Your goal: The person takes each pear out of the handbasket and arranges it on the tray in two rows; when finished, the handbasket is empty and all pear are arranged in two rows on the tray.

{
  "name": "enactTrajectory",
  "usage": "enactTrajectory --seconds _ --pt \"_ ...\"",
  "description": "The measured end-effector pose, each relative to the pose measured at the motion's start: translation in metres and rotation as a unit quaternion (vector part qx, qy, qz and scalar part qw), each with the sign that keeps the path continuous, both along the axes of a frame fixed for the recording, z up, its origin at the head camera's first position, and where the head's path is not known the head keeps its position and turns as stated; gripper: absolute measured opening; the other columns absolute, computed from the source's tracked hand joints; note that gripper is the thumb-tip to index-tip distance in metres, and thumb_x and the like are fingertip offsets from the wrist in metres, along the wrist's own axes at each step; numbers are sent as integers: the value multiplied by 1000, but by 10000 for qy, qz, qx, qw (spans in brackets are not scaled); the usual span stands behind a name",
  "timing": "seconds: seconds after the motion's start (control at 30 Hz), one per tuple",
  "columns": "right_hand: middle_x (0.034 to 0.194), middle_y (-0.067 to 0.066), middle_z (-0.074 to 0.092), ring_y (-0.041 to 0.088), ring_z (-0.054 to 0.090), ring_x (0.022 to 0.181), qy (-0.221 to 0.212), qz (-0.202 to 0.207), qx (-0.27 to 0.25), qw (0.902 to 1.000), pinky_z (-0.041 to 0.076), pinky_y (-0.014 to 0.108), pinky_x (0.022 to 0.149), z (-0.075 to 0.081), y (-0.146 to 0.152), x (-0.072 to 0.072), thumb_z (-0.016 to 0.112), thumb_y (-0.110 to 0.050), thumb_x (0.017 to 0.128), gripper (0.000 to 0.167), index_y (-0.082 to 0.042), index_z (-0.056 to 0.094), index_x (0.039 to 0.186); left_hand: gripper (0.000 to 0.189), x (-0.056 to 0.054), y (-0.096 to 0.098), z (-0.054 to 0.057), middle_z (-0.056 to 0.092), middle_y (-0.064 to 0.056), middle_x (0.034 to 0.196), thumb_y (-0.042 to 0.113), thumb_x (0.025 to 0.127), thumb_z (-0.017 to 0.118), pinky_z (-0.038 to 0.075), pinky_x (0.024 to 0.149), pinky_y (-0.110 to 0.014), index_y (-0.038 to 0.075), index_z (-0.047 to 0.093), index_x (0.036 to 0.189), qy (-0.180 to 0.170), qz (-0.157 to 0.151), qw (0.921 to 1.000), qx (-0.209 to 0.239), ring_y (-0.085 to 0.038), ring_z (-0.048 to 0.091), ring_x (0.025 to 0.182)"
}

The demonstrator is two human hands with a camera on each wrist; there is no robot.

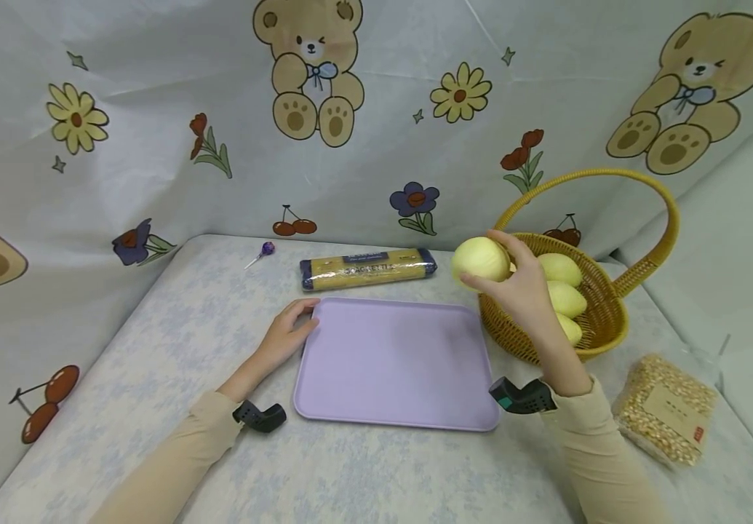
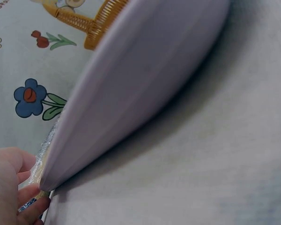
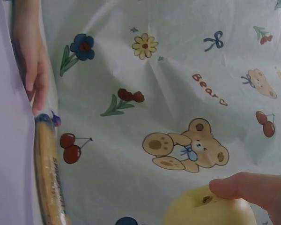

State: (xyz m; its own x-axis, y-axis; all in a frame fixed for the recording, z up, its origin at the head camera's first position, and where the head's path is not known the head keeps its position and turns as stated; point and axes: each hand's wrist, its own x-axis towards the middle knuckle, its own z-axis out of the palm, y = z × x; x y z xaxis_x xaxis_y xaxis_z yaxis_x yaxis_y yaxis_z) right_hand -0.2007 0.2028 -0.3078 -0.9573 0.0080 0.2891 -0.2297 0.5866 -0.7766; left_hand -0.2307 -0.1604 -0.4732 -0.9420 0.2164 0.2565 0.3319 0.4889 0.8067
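My right hand (image 1: 523, 284) holds a round pale yellow fruit (image 1: 481, 260) between thumb and fingers, raised beside the basket's left rim. In the right wrist view, a thumb lies on the fruit (image 3: 208, 208) near its brown stem hollow. A yellow wicker basket (image 1: 602, 306) with a tall handle contains several more pale yellow fruits (image 1: 566, 299). My left hand (image 1: 284, 335) holds the far left corner of a flat lilac tray (image 1: 396, 364), thumb at the rim. The left wrist view shows the fingertips right at the corner of the tray (image 2: 107, 84).
Behind the tray lies a pack of spaghetti (image 1: 368, 269), with a lollipop (image 1: 262, 253) to its left. A clear bag of corn kernels (image 1: 667, 409) lies at the right, in front of the basket. A cloth (image 1: 376, 109) printed with bears and flowers hangs behind the table.
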Motion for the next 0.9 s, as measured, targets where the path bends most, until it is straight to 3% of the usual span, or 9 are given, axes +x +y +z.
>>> enactTrajectory --seconds 0.27,0.6,0.9 --pt "141 16 46 32 47 123 -184 625 70 9978 47 51 97 -27 -30 -9 81 -20 74 74 -7 46 139 40 0 -1 -1 54 -17 132 13 94 56 39 108 -50 3 51 133 -108 -1 9999 0 -32 52 122" --pt "132 17 51 35 50 120 44 1346 210 9907 49 55 95 -58 -75 -20 84 -16 68 70 -5 54 131 40 0 -1 1 54 -16 133 13 94 57 39 108 -49 3 52 132 -84 15 10000 -46 -31 52 122" --pt "132 17 52 35 51 120 -321 1862 236 9817 47 54 97 -77 -114 -27 85 -14 65 74 -3 53 131 39 -1 -1 1 55 -16 131 12 94 57 40 108 -48 3 52 132 -81 8 9999 -64 -30 52 122"
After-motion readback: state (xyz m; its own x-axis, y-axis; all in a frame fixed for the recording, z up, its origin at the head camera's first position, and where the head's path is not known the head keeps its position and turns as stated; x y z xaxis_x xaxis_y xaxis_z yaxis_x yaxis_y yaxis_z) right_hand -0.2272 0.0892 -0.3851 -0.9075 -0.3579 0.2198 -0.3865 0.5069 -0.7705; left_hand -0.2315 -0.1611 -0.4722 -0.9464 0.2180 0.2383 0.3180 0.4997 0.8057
